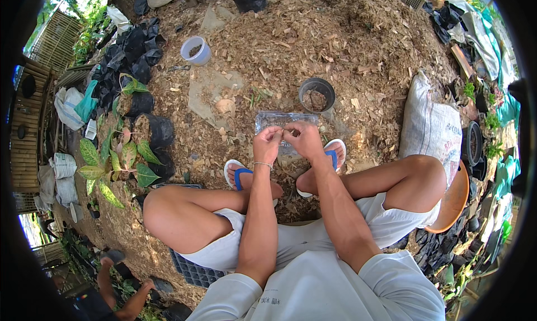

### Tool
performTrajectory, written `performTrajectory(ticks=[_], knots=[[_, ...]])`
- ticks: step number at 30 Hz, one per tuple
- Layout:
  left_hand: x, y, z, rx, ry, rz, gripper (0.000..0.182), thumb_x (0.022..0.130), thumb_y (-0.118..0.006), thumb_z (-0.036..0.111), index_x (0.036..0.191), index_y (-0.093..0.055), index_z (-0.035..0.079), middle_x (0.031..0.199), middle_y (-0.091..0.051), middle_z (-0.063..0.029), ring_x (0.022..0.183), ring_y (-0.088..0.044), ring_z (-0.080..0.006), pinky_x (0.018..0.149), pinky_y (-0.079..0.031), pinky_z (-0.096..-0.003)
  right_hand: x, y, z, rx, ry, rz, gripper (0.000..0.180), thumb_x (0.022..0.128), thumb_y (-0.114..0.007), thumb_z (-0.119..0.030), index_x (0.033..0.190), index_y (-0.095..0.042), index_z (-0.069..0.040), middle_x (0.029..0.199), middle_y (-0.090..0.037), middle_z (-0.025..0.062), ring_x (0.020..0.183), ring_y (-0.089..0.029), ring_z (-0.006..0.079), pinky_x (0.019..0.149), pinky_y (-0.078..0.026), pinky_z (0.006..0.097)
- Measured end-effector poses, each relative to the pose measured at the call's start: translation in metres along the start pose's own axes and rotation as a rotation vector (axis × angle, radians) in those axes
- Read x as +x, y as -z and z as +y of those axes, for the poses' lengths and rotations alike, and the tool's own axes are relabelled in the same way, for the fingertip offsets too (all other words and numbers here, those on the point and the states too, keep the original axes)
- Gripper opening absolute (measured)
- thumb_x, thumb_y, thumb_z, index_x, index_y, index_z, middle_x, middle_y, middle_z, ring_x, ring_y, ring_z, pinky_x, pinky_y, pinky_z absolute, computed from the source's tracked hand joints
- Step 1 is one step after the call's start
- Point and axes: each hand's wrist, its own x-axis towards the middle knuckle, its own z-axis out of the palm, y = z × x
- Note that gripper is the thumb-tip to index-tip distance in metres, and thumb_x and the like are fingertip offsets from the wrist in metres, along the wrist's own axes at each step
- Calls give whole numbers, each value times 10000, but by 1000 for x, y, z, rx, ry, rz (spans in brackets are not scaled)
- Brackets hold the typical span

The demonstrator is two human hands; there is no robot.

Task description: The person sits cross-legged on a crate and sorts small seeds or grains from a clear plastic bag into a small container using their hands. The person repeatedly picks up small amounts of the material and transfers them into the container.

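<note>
My left hand [267, 144] and my right hand [303, 138] meet at the fingertips above a clear plastic bag [285, 118] that lies on the ground and bears writing. Thumbs and forefingers are pinched together around something too small to make out. Just beyond the bag, to the right, stands a black plastic pot [316, 95] with brownish material inside. Farther off to the left is a translucent plastic tub [196, 51] holding a little dark material. Stems of cut greenery [256, 97] lie on the wood chips near the bag.
Leafy potted plants [121, 157] and black plastic bags [130, 48] line the left. A woven sack [428, 123] and an orange basin [455, 203] stand at the right. A black seedling tray [195, 270] sits beside my left thigh. Another person's legs [107, 281] show at lower left.
</note>
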Motion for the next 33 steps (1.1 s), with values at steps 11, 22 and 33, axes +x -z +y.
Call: performTrajectory(ticks=[11, 22, 33], knots=[[-1, 2, 1, 107, -81, 17, 135, 964, -718, 19, 1075, -765, -43, 957, -783, -75, 849, -712, -107, 762, -564, -253, 0, 1, -3, -87, -2, -58, 211, 844, -748, -244, 967, -809, -84, 950, -755, 171, 855, -722, 385, 769, -573, 470], [-2, 1, 1, 152, -91, -11, 148, 970, -719, 21, 1092, -760, -51, 968, -780, -85, 841, -704, -105, 753, -554, -238, -2, 2, -6, -137, 19, -48, 207, 831, -728, -222, 948, -790, -62, 929, -750, 189, 853, -720, 398, 762, -572, 470], [-2, 0, -1, 36, -32, 29, 141, 973, -698, 17, 1083, -771, -33, 946, -774, -62, 834, -696, -92, 746, -548, -232, -2, -3, 5, 10, -63, 58, 178, 811, -775, -164, 940, -777, -42, 914, -760, 165, 792, -730, 334, 747, -586, 422]])
